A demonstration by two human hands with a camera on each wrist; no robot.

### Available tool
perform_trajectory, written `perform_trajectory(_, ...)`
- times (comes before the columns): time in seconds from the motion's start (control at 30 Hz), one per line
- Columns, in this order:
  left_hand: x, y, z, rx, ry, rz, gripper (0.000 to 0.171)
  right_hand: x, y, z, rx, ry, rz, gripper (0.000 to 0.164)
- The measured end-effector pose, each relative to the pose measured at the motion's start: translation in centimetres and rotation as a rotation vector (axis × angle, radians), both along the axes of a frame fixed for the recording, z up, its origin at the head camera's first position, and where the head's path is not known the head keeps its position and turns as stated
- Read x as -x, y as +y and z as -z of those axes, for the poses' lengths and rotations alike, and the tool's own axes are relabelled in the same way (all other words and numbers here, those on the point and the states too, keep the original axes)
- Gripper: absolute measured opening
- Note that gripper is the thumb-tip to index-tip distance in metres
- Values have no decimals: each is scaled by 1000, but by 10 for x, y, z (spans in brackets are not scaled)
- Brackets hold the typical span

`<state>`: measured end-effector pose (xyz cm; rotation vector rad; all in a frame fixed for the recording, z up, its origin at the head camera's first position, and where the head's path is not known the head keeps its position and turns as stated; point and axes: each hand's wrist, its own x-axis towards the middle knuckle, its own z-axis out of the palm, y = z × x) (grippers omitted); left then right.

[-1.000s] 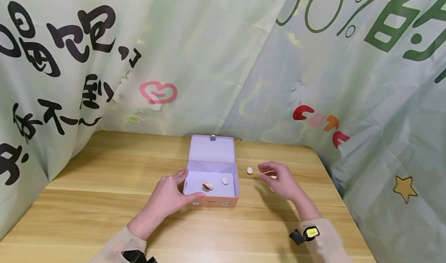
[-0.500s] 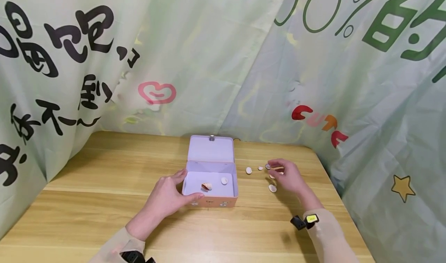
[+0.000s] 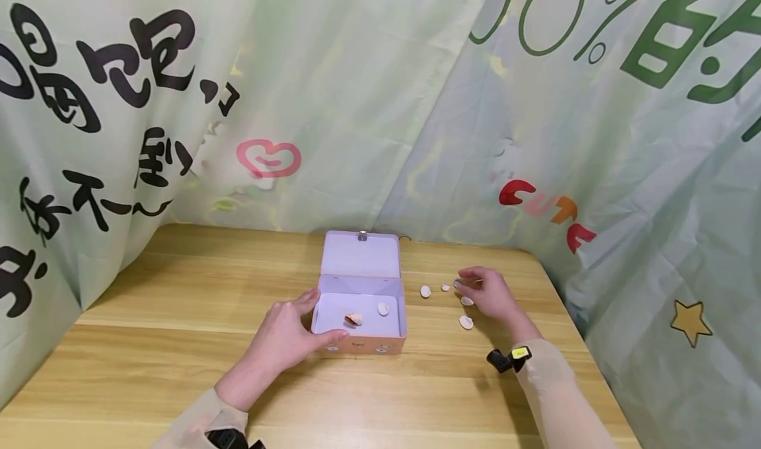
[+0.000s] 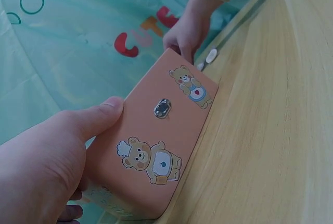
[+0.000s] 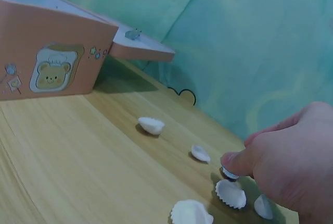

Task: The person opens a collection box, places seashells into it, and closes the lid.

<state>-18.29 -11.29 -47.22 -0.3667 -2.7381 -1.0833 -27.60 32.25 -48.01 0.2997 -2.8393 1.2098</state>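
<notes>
An orange tin box point(image 3: 371, 345) with printed bears stands with its lid point(image 3: 361, 254) raised, showing a lilac inside. My left hand point(image 3: 285, 333) grips its left front corner, thumb point(image 4: 106, 112) at the front rim and fingers along the side. In the box lie a brownish shell point(image 3: 353, 319) and a white shell point(image 3: 383, 309). Right of it, my right hand point(image 3: 490, 297) pinches a small seashell point(image 5: 229, 173) at the table, thumb over it and fingertips partly hidden. Close by are a ribbed white shell point(image 5: 230, 194) and a larger shell point(image 5: 191, 213).
Between the box and my right hand lie a white shell point(image 3: 425, 292) and a smaller one point(image 3: 445, 288). Another shell point(image 5: 263, 207) sits under the right palm. A printed curtain point(image 3: 333, 105) hangs behind and beside the wooden table point(image 3: 178, 343).
My right hand has moved right and slightly back, uncovering several shells, and its fingertips have come down on a small seashell. The left hand stays on the tin box.
</notes>
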Motion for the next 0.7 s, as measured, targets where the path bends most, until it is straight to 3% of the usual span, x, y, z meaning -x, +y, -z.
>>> perform_trajectory(0.27,0,0,2,-2,8,-1,118,6,1,14,-13,5,20,35)
perform_trajectory(0.7,-1,1,1,1,8,-4,118,7,0,20,-59,61,-27,22)
